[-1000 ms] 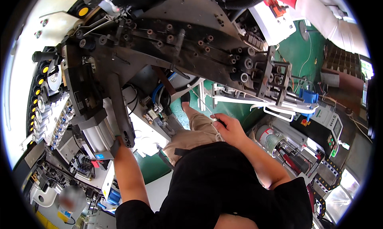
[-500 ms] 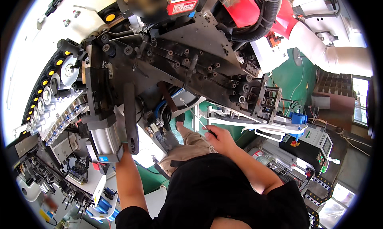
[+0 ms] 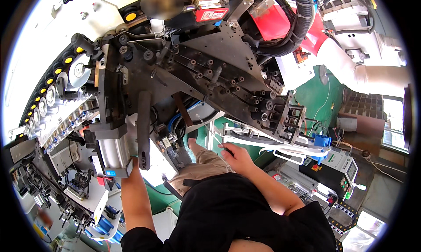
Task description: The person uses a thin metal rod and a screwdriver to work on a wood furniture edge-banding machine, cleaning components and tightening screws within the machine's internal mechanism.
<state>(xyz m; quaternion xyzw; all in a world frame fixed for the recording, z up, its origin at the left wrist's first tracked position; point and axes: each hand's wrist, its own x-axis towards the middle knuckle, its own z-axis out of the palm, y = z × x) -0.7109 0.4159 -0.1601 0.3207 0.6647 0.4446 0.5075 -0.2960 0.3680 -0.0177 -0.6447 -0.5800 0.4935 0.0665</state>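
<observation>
My right hand [image 3: 239,159] is closed around the dark handle of a screwdriver [image 3: 212,133]. Its long thin metal shaft points up and left, its tip near the gap below the black machine frame [image 3: 193,83]. My left forearm [image 3: 137,195] reaches up to the silver pneumatic cylinder [image 3: 115,153] at the left of the frame. The left hand itself is hidden behind the cylinder, so its fingers and anything in them cannot be made out. A dark flat bar [image 3: 144,129] hangs just right of the cylinder.
Blue and black hoses [image 3: 174,120] run under the frame. White metal rails [image 3: 263,140] stand right of my right hand. A curved row of rollers [image 3: 51,95] lines the left. A control box [image 3: 333,168] stands at the right, and a thick corrugated hose [image 3: 300,28] hangs above.
The view has shifted a little. My right hand and the screwdriver sit slightly lower and further left in the picture. My left arm stays behind the cylinder.
</observation>
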